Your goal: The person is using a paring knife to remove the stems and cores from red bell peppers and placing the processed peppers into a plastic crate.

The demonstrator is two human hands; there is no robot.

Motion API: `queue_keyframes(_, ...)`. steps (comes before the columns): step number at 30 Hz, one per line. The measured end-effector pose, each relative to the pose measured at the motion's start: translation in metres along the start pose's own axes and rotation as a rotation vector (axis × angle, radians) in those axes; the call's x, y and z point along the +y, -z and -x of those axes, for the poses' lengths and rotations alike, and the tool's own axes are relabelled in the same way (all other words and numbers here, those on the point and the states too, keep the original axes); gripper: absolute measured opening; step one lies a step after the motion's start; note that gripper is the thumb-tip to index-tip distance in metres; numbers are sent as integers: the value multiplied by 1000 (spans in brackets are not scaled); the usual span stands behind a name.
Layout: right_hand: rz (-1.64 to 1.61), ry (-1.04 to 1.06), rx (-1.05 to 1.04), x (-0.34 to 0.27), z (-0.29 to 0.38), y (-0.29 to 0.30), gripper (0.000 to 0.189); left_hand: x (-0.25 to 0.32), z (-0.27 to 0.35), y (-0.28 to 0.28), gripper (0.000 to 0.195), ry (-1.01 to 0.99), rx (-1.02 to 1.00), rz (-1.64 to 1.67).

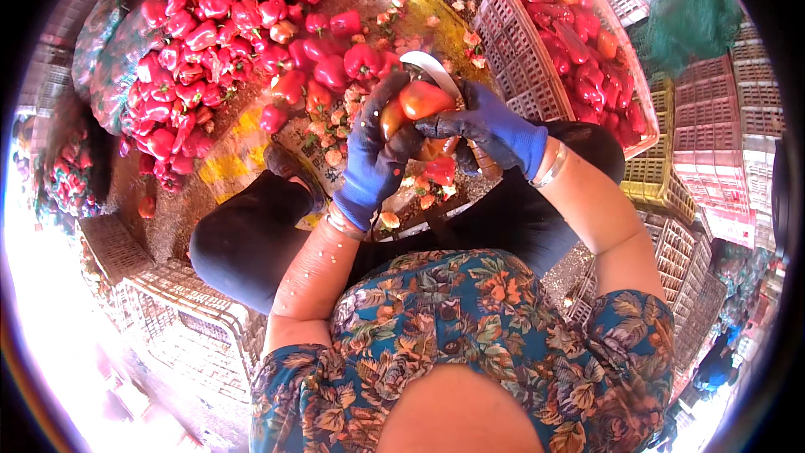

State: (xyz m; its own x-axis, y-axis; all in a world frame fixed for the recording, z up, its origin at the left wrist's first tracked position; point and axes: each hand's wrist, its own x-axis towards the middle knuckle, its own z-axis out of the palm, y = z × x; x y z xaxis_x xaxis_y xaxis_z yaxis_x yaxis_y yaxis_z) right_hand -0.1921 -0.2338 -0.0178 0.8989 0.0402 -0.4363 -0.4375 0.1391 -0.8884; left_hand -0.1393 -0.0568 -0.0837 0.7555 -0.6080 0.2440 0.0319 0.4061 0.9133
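Observation:
A red and orange bell pepper is held in front of me in my left hand, which wears a blue glove with dark palm and fingers. My right hand, gloved the same way, grips a knife with a curved blade; its handle is mostly hidden by the fingers. The right thumb and fingers also touch the pepper. The blade arcs above the pepper's far side. Below the hands, a red pepper piece and cut-off pepper cores lie on the ground.
A large heap of red bell peppers lies ahead to the left on yellow-and-white sacking. At the right stands a plastic crate filled with pepper pieces. Stacked crates line the right; another crate sits behind left.

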Motion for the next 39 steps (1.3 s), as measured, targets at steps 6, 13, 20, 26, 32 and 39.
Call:
queue_keyframes(6,-108,-33,-87,12,8,18,59,9,-1,5,59,51,-158,-167)
queue_keyframes(13,-279,-189,-213,24,7,47,47,11,-3,8,62,331,-51,349)
queue_keyframes(20,-695,-149,-168,13,18,32,48,13,-8,3,61,349,1,676)
queue_keyframes(26,-583,-178,-275,12,21,52,49,-23,2,36,22,458,201,653)
queue_keyframes(32,-564,-174,-246,-4,31,48,50,8,-20,28,27,234,-138,99)
queue_keyframes(39,-677,-112,-46,-22,55,37,50,7,-43,-3,51,375,94,220)
